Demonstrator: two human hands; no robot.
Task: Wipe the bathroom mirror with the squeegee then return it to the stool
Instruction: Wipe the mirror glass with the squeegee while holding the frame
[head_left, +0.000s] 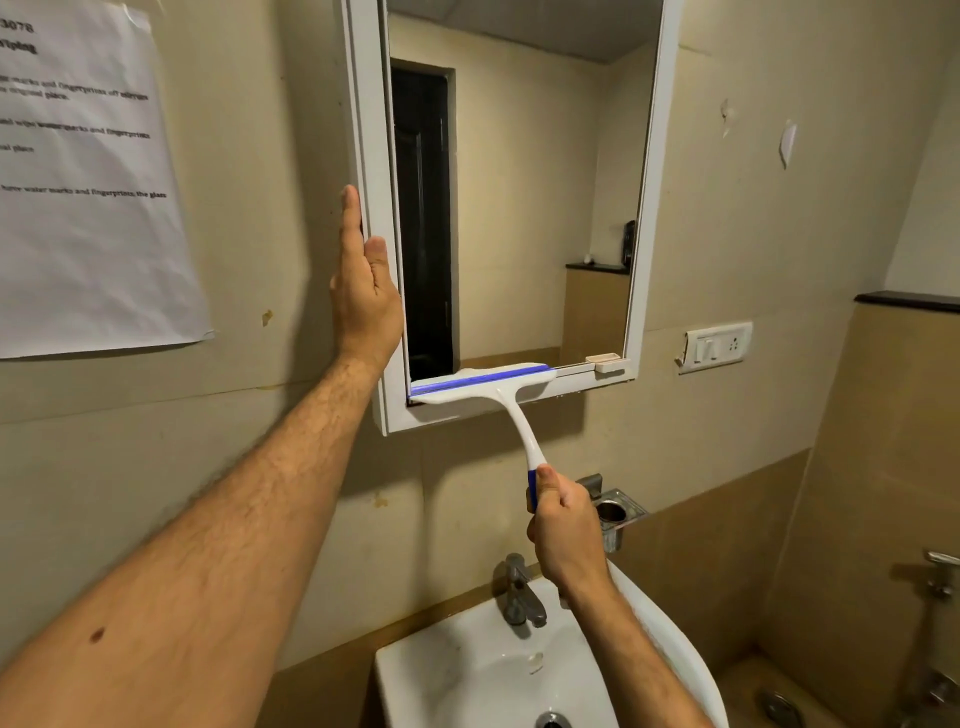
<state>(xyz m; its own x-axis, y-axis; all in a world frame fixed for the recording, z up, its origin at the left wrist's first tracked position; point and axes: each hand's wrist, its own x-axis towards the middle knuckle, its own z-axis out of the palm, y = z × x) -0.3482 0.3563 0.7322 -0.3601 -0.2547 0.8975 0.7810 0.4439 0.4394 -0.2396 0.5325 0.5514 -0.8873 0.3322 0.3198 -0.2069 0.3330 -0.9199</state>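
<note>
The white-framed mirror (519, 182) hangs on the wall above the sink. A white squeegee (511, 410) with a blue blade lies across the mirror's bottom edge, on its left half. My right hand (563, 525) grips the blue end of the squeegee's handle below the mirror. My left hand (363, 286) rests flat against the left side of the mirror's frame, fingers straight and pointing up, thumb on the frame's front. The stool is out of view.
A white sink (457, 670) with a metal tap (519, 592) sits directly below. A metal cup holder (615, 512) is fixed to the wall right of my right hand. A switch plate (717, 345) is on the right wall, a printed paper sheet (88, 171) on the left.
</note>
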